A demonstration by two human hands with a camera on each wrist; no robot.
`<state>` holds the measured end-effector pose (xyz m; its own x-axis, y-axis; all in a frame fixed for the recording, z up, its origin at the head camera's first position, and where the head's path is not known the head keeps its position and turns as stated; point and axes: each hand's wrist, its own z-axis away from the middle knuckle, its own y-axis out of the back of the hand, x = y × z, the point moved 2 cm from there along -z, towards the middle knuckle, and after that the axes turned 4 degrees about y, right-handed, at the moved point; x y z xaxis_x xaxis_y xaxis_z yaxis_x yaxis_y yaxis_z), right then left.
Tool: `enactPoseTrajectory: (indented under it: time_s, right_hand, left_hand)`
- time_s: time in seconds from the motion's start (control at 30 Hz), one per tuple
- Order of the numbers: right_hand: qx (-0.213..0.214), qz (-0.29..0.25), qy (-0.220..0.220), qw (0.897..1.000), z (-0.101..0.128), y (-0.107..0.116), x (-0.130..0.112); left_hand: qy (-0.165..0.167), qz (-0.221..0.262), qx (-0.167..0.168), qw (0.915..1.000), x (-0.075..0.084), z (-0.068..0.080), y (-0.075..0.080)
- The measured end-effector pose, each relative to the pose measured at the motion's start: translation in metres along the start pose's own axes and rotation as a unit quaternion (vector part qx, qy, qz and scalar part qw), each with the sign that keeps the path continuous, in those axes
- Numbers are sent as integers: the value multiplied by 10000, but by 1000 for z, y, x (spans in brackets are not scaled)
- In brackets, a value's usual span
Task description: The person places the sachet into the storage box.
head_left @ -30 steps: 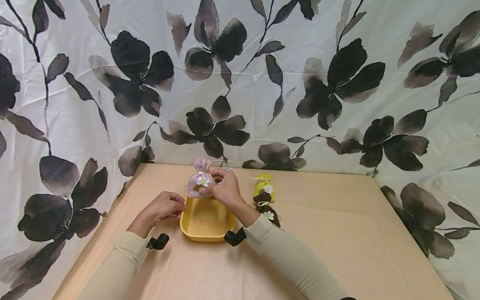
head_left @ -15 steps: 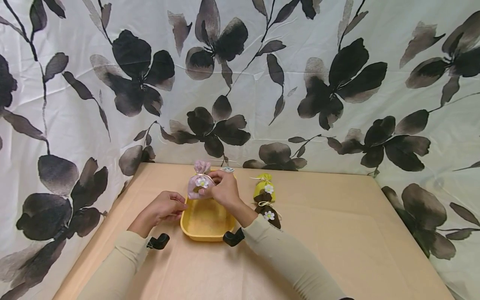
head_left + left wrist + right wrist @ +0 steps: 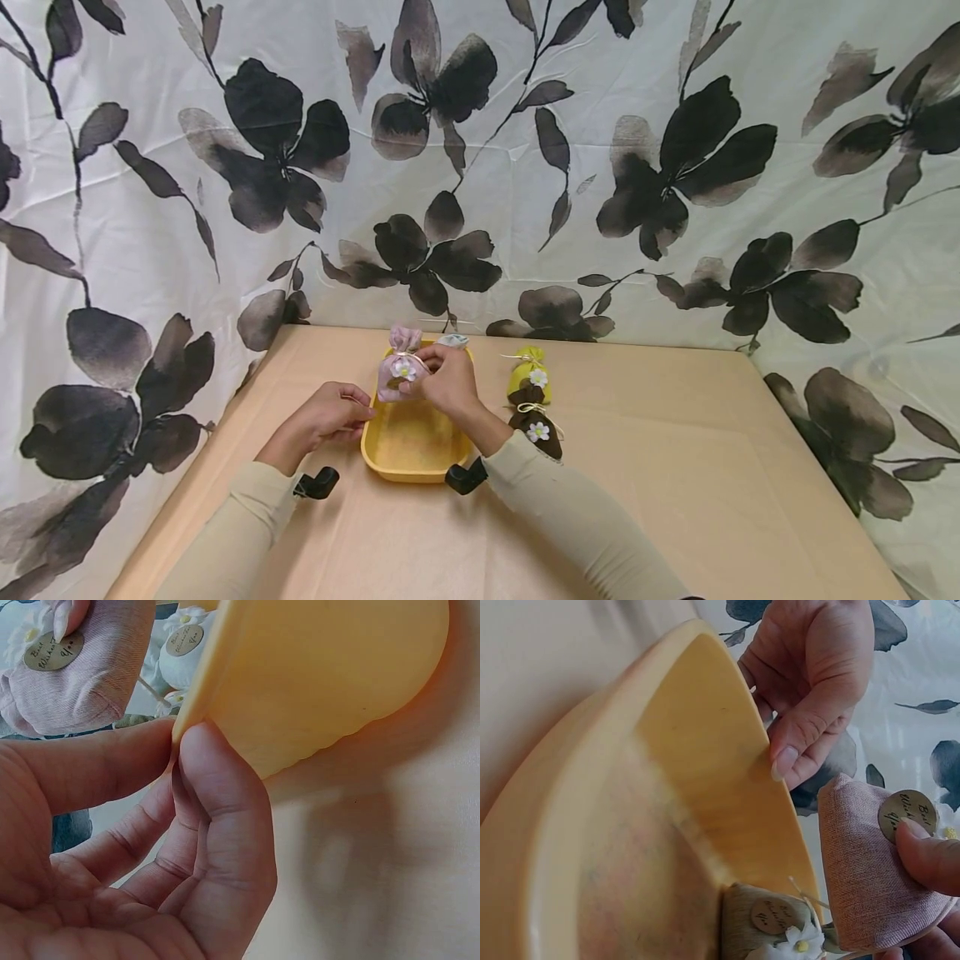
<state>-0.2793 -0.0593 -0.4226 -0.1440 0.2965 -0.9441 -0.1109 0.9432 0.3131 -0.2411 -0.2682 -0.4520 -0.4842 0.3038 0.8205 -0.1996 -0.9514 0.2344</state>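
Observation:
A yellow tray (image 3: pixel 411 454) sits on the tan table. My left hand (image 3: pixel 362 413) pinches the tray's left rim between thumb and fingers (image 3: pixel 214 772). My right hand (image 3: pixel 417 380) holds a pink pouch (image 3: pixel 397 375) with a daisy and a round tag just over the tray's far left corner. In the right wrist view a fingertip (image 3: pixel 930 855) presses the pink pouch (image 3: pixel 859 870) by its tag. A pale pouch (image 3: pixel 454 340) with a daisy lies at the tray's far end, the same pale pouch (image 3: pixel 769 924) showing in the right wrist view.
A green pouch (image 3: pixel 528 377) and a brown pouch (image 3: pixel 537 427) lie in a row on the table just right of the tray. A flower-print curtain (image 3: pixel 525 167) hangs close behind and along both sides. The table (image 3: pixel 675 467) stretches to the right.
My right hand has lowered the pink pouch a little toward the tray's far corner. The left hand has kept its hold on the rim.

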Motion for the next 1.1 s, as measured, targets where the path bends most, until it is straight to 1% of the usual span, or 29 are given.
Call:
enactPoseTrajectory:
  time_s: [0.3,0.43,0.67,0.93,1.1]
  right_hand:
    - [-82,58,21,9999,0,-2,-1]
    - [-102,175,-11,9998,0,-3,0]
    - [-37,564,-179,9982,-2,-5,3]
    - [-39,996,-52,9950,-1,-10,6]
    - [-194,1052,-34,9943,-2,-13,7]
  left_hand:
    - [-12,-54,-38,10000,1,0,0]
    - [9,-49,-37,10000,1,0,0]
    - [2,-88,-8,10000,2,0,0]
    - [41,-35,-33,10000,2,0,1]
    - [33,-37,-33,10000,0,-1,3]
